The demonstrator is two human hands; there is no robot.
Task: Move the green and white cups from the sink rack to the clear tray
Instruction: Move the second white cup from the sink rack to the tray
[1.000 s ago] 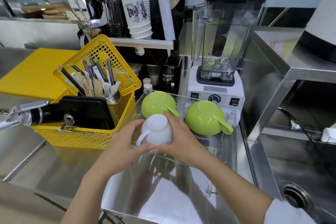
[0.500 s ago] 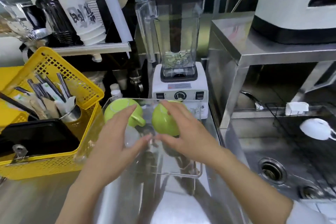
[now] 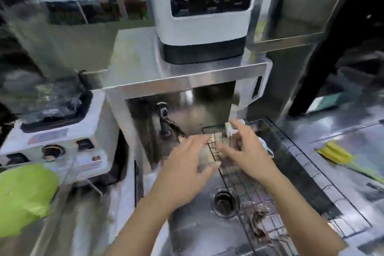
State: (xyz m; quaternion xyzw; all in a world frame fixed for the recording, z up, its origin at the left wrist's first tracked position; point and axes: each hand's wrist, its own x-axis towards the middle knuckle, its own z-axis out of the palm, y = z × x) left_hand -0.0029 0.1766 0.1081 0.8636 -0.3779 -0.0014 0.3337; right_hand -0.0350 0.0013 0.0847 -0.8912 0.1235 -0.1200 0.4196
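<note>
The view is motion-blurred. Both my hands reach out over the sink with fingers spread and nothing in them. My left hand hovers above the sink's left part. My right hand is over the black wire sink rack. A white cup lies on the rack just right of my right hand, mostly hidden behind it. At the far left edge a green cup sits in the clear tray, of which only a corner shows.
A blender base stands left of the sink. The tap rises under a steel shelf carrying a white machine. The sink drain lies below my hands. A yellow-green brush rests on the right drainboard.
The white cup was let go in the tray. Both hands left the tray and swung right over the sink rack, and the view turned right with them.
</note>
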